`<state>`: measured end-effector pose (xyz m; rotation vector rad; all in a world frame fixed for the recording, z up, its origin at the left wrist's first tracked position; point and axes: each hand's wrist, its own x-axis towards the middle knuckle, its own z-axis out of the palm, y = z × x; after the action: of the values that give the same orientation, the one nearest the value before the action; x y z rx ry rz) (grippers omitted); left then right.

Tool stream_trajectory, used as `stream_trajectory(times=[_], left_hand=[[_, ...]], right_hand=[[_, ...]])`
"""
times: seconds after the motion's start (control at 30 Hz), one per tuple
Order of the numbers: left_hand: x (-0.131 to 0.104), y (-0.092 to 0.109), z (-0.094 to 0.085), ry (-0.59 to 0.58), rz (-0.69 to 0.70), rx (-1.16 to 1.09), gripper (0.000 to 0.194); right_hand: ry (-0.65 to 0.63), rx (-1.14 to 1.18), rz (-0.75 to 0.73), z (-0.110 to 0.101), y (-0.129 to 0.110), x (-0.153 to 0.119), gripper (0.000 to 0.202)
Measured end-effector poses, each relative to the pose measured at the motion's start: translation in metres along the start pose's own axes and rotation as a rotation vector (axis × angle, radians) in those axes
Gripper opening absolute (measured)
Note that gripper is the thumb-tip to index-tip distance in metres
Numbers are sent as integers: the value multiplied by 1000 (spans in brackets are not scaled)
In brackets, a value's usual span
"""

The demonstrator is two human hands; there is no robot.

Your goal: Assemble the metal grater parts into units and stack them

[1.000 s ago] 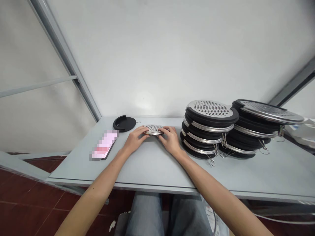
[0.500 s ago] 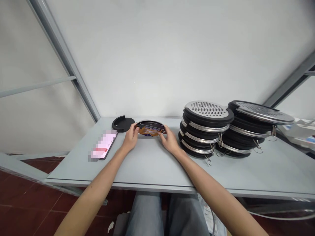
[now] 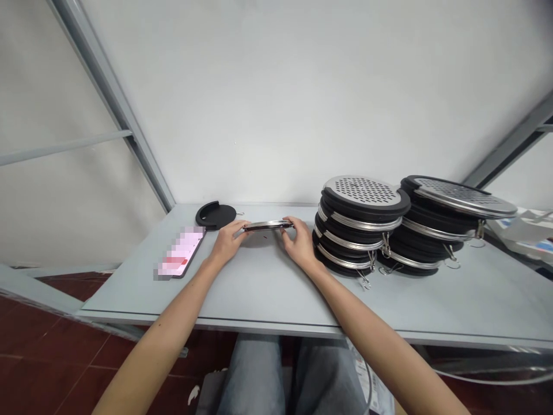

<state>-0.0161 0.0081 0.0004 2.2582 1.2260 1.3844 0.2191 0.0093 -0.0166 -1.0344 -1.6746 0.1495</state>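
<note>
Between my two hands is a thin round disc with a silvery rim point(image 3: 268, 225), seen almost edge-on just above the table. My left hand point(image 3: 228, 242) grips its left edge, thumb and fingers closed on it. On the right edge, my right hand point(image 3: 298, 241) pinches it the same way. The disc's broad faces are hardly visible from here. Behind my left hand lies a black round holder with a raised curved rim point(image 3: 217, 215). A small metal ring or clip point(image 3: 240, 214) pokes out beside that holder.
A phone with a lit, partly blurred screen point(image 3: 181, 251) lies at the left. Right of my hands stands a stack of black holders with silvery perforated discs point(image 3: 363, 225), and a second stack point(image 3: 444, 225) beyond it. The wall point(image 3: 276, 104) rises behind the table point(image 3: 268, 294).
The disc has tilted from showing its printed, orange-patterned face to lying nearly edge-on. My left hand has shifted slightly, and both hands still hold the disc.
</note>
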Motion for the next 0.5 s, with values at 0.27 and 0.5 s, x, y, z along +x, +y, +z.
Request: stream_trajectory(times=[0.27,0.5], left_hand=[[-2,-5,0,-12,27,151,31],[-3,4,7,-79,132,181,34]], right_hand=[[-116,37,-154,-3,-11,1,30],[-138,-101,-166,0,-9,-2,25]])
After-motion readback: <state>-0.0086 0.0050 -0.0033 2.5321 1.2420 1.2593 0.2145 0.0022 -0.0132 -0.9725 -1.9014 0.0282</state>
